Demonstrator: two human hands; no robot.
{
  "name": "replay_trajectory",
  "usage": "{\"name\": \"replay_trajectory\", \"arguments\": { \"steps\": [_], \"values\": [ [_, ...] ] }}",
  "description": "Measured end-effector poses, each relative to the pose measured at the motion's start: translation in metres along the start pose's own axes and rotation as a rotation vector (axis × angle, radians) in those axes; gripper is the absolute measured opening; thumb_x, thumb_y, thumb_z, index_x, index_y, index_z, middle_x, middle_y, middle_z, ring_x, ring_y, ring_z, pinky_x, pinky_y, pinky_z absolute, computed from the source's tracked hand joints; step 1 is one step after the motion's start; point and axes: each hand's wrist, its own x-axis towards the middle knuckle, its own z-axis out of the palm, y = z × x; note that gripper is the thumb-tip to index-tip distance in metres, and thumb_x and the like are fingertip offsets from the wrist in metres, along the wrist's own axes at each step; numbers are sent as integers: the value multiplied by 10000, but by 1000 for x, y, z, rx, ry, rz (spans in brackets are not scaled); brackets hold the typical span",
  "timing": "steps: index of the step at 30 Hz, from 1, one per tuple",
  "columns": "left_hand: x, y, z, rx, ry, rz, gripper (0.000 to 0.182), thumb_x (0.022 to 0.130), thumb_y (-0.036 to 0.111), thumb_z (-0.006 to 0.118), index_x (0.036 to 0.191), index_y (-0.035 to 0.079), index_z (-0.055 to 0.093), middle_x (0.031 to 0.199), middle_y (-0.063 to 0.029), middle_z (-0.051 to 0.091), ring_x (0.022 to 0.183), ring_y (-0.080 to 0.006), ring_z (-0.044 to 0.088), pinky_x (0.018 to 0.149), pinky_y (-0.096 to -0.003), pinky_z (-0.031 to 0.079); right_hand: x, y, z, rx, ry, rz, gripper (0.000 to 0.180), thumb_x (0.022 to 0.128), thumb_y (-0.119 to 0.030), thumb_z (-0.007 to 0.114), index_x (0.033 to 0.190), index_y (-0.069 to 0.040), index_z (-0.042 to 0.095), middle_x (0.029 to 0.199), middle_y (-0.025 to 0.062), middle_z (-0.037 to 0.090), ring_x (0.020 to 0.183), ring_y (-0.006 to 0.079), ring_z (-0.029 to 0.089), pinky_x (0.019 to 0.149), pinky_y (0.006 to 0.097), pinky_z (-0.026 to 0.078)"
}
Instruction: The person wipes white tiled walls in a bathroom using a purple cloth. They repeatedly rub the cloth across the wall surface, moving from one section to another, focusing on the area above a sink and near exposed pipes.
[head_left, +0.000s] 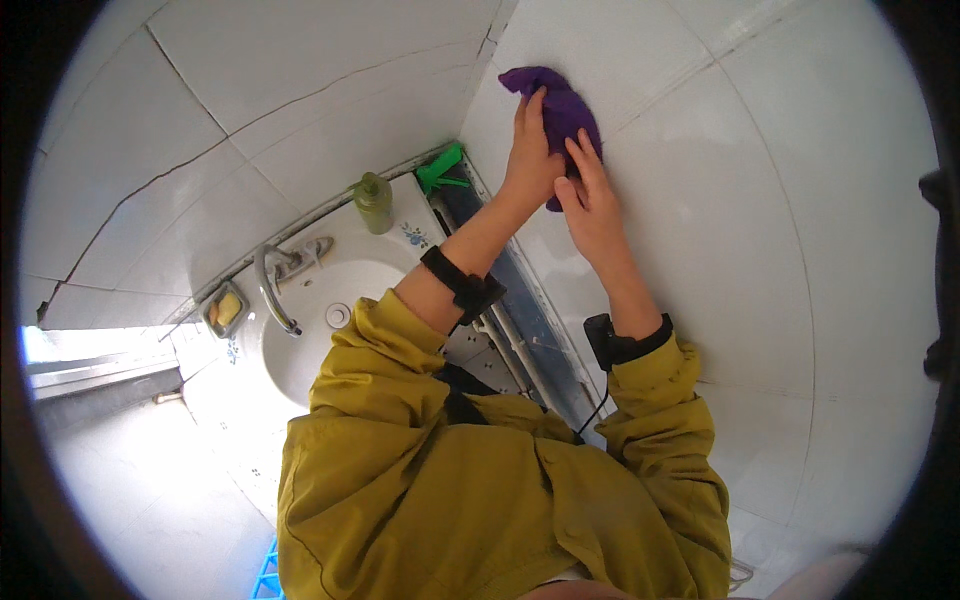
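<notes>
A bunched purple cloth (574, 116) lies flat against the white tiled wall (690, 225) on the right, near the corner. My left hand (531, 161) presses on its left side, the fingertips sunk in the folds. Just below and to the right, my right hand (596, 210) has its fingers over the cloth's lower right edge, slightly spread. Its thumb points toward my left hand. Part of the cloth is hidden beneath both hands. Black straps with small devices circle both wrists, and a cable runs down from the right one.
Left of my arms is a white washbasin (292, 367) with a curved metal faucet (274, 289). On its rim stand a green pump bottle (373, 202) and a soap dish (225, 306) holding soap. A bright green object (442, 169) sits in the corner, above pipes (510, 337) along the wall.
</notes>
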Motion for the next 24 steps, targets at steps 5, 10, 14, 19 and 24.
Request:
{"name": "replay_trajectory", "arguments": {
  "steps": [5, 10, 14, 19, 24],
  "values": [
    [41, -12, -11, 62, 62, 97, 805, 687, -100, 519, 1415, 57, 212, 1434, -297, 200, 1328, -475, 228, 1092, -444, 279, 11, -2, 6, 44, 22, -31, 513, 880, -107, 572, 1358, -22, 405, 1462, 175, 327, 1330, 298, 354, 1048, 361, 338],
    [43, -34, -15, 56, 101, 29, 777, 691, -80, 521, 1400, 44, 229, 1410, -287, 248, 1291, -467, 287, 1085, -434, 289, 11, 10, 12, 47, -40, 28, 531, 882, -120, 574, 1366, -14, 384, 1461, 183, 324, 1323, 305, 363, 1042, 365, 345],
    [3, -59, -9, 5, 84, -91, 748, 686, -74, 525, 1378, 22, 258, 1370, -276, 306, 1258, -446, 329, 1079, -424, 287, 6, 27, 29, 21, -86, 88, 551, 877, -146, 587, 1367, -4, 378, 1446, 203, 336, 1321, 314, 364, 1040, 366, 349],
    [-3, -70, -7, -33, 96, -78, 756, 664, -94, 499, 1375, 26, 273, 1368, -280, 302, 1267, -453, 313, 1087, -438, 266, 5, 36, 42, 6, -84, 116, 562, 875, -163, 590, 1367, 1, 376, 1430, 212, 353, 1301, 321, 386, 1015, 358, 371],
    [15, -74, -11, -19, 110, -48, 770, 664, -91, 494, 1387, 44, 264, 1385, -276, 280, 1288, -456, 289, 1095, -433, 255, 7, 45, 46, 88, -63, 111, 572, 885, -193, 584, 1373, 9, 364, 1438, 211, 343, 1273, 310, 407, 978, 346, 383]
  ]
}}
